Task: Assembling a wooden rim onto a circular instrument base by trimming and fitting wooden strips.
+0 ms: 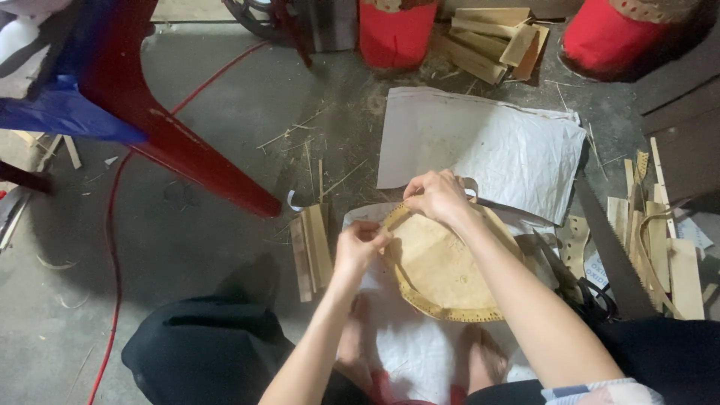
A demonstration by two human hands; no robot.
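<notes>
A round, tan woven disc point(442, 274) with a perforated bamboo rim lies on a white sheet point(409, 345) between my bare feet. My left hand point(360, 244) pinches the disc's left edge with closed fingers. My right hand point(437, 196) grips the rim at its far edge, fingers curled over it. Both forearms reach down from the bottom of the view.
A red plastic chair leg point(202, 161) slants at left beside a red cable point(114, 247). Short bamboo slats point(311, 247) lie left of the disc, and more strips point(652, 240) at right. A white sack point(487, 146), wood blocks point(491, 41) and red containers point(394, 34) sit beyond.
</notes>
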